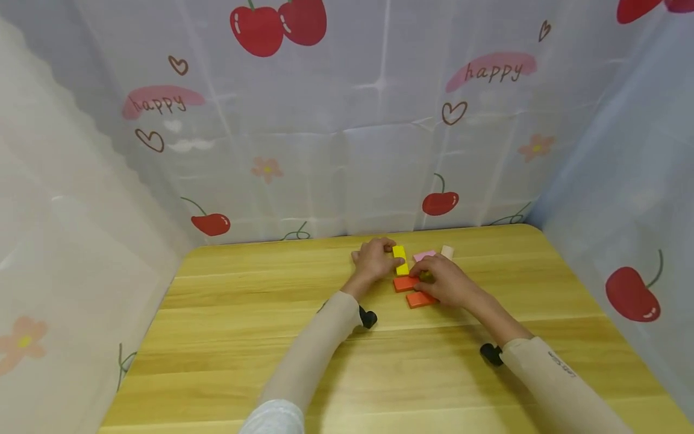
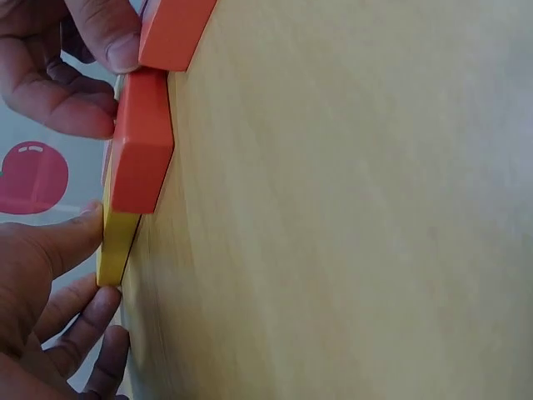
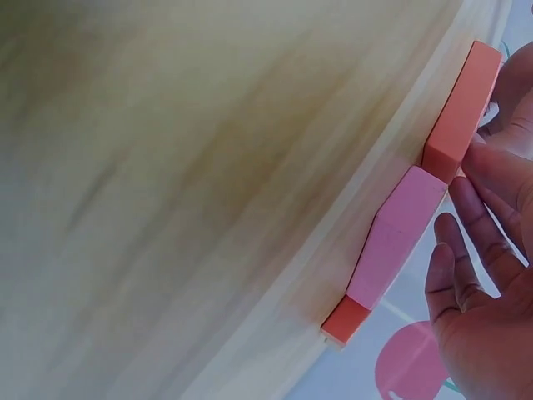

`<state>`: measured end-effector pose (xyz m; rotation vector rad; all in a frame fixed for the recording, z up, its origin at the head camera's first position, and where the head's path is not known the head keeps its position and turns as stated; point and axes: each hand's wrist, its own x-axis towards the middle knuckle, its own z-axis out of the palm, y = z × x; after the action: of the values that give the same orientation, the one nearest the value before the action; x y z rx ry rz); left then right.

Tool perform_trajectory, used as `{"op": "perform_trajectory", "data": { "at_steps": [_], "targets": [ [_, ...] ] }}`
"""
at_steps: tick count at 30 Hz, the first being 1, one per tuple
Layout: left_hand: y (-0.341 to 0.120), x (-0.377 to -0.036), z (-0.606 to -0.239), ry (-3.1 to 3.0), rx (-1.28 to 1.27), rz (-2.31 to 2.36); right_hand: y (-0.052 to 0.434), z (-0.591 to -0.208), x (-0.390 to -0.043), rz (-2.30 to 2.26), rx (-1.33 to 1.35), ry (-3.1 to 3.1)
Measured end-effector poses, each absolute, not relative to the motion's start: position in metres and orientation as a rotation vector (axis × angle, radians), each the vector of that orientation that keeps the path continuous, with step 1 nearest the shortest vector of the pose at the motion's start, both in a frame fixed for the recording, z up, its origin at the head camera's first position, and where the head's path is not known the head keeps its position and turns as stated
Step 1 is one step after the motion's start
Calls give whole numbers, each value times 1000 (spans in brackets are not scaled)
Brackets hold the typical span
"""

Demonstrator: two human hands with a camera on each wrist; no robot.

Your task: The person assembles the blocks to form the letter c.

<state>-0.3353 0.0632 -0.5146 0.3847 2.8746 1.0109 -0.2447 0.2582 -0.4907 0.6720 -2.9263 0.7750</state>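
Note:
On the wooden table, my left hand (image 1: 374,259) pinches a yellow block (image 1: 400,260) between thumb and fingers. The left wrist view shows the thumb and a fingertip against that yellow block (image 2: 119,250). My right hand (image 1: 444,282) has its thumb and index finger at the right end of a flat orange block (image 1: 404,284), beside the yellow one. Nearer me lies a second orange block (image 1: 420,299), partly covered by the right hand. A pink block (image 3: 400,237) and another orange block (image 3: 346,320) show in the right wrist view.
Behind the right hand lie another pink block (image 1: 425,255) and a beige block (image 1: 447,252). A yellow piece (image 1: 426,276) peeks out under the right fingers. A printed curtain (image 1: 347,169) stands along the table's back edge. Black wrist cameras hang below both forearms.

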Motion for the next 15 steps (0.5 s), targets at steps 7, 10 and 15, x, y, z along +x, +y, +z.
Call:
{"op": "perform_trajectory", "data": {
  "at_steps": [7,10,15],
  "targets": [
    [46,-344,-518,2817,430,1009,256,-490,-246,767,682,-2946],
    [38,-347,-519,2802,421,1009,256,-490,-247,761,683,-2951],
    [22,-343,-512,2793,444,1008,257,-489,-248,769,680,-2954]
  ]
}}
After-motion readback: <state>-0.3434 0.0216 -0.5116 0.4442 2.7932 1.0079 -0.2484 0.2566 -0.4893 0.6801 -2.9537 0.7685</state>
